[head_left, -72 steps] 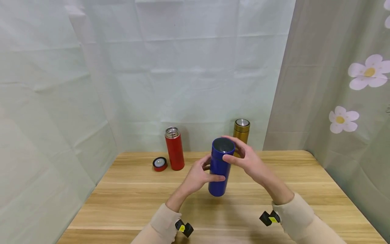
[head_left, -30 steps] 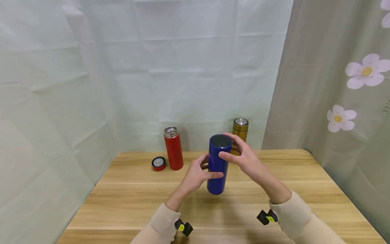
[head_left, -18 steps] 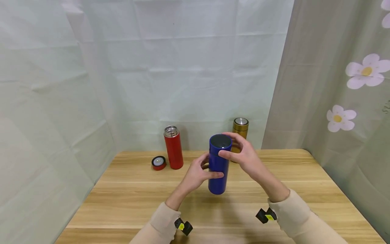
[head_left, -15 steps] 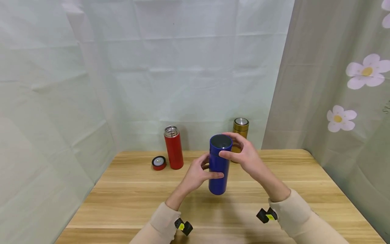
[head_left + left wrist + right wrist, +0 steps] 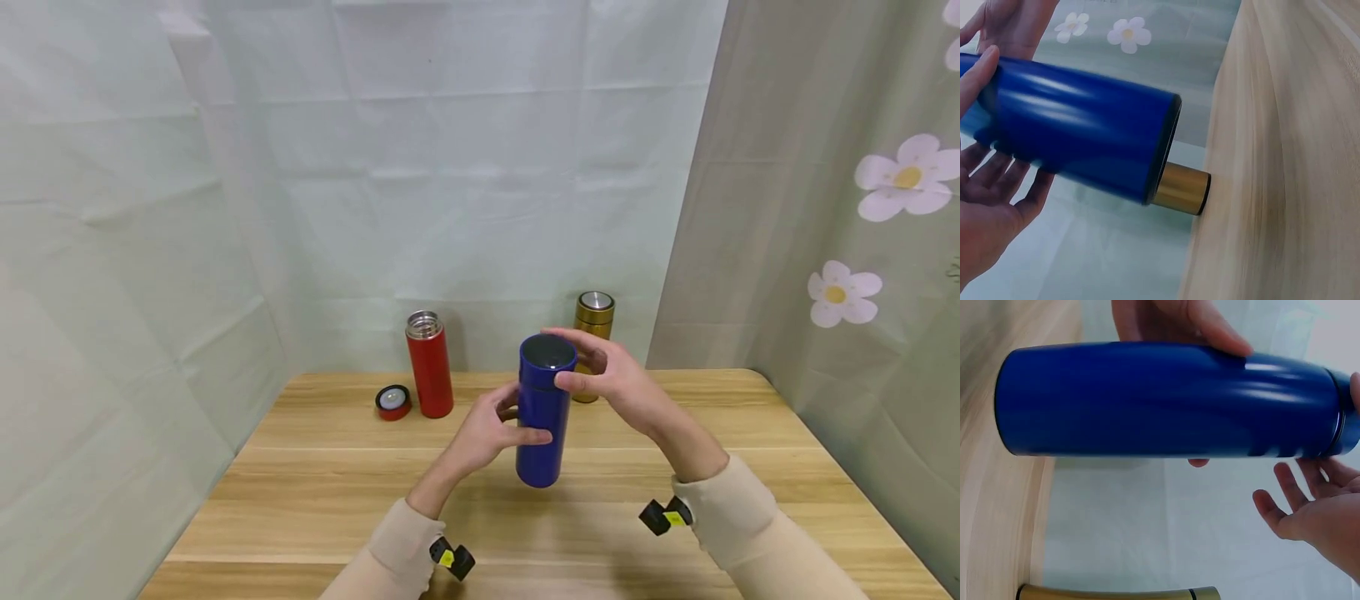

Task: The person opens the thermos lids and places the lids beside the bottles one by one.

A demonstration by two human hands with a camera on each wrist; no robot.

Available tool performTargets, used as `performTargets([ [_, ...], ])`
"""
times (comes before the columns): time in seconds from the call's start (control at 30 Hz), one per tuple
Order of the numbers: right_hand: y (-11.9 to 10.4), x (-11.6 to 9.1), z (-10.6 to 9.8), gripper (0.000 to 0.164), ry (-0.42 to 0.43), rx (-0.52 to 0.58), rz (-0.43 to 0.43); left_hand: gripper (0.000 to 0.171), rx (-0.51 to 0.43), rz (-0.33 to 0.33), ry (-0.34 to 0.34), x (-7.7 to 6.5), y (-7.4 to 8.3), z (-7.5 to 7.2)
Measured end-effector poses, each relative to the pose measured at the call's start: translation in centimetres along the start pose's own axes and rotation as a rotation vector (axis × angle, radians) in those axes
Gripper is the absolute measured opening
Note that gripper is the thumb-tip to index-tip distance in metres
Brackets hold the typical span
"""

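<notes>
Left fingers [image 5: 531, 437] clamp one blue flask [image 5: 543, 410], right fingers [image 5: 579, 382] seemingly its cap [image 5: 548, 354] (one red [image 5: 431, 375], one gold [image 5: 595, 317] behind)

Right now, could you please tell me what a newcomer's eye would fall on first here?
Probably the glossy blue flask, raised off the table, with the left hand gripping its body and the right hand at its top. Next, perhaps, the open red flask standing toward the table's back, left of the blue one, its upturned lid lying beside it.

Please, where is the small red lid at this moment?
In the head view, the red lid lies on the table, left of centre, just to the left of the open red bottle.
</notes>
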State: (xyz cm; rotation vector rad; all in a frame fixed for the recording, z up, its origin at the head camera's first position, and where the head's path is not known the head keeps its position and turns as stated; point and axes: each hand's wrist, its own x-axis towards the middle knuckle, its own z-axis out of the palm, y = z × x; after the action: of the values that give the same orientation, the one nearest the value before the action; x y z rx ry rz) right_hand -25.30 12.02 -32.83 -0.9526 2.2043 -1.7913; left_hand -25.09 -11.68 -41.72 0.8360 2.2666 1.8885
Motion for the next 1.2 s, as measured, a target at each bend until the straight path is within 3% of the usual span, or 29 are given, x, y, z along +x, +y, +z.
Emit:
performTargets([
  [0.2,0.3,-0.3,1.2,0.068,0.103,-0.033,0.034,0.072,0.016,-0.034,0.062,-0.1,0.0,0.1],
  [0.4,0.4,-0.4,1.9,0.062,0.170,-0.012,0.033,0.074,0.011,-0.045,0.070,-0.3,-0.1,0.2],
  [0.53,0.3,-0.5,1.5,0.061,0.139,-0.007,0.032,0.073,0.009,-0.040,0.052,-0.3,-0.2,0.2],
  [0.77,0.3,-0.2,-0.3,0.056,-0.015,0.031,0.012,0.070,-0.007,-0.026,-0.011,-0.2,-0.1,0.1],
  [0.87,0.3,-0.3,-0.6,0.057,-0.040,0.027,0.022,0.070,0.001,-0.023,-0.010,-0.1,-0.2,0.1],
  [1.03,0.4,-0.5,-0.5,0.060,-0.031,0.020,0.034,0.071,0.004,-0.020,0.011,-0.1,-0.1,0.2],
  [1.2,0.5,-0.7,0.7,0.067,0.073,-0.027,0.012,0.072,0.005,-0.026,0.038,-0.1,0.0,0.2],
])
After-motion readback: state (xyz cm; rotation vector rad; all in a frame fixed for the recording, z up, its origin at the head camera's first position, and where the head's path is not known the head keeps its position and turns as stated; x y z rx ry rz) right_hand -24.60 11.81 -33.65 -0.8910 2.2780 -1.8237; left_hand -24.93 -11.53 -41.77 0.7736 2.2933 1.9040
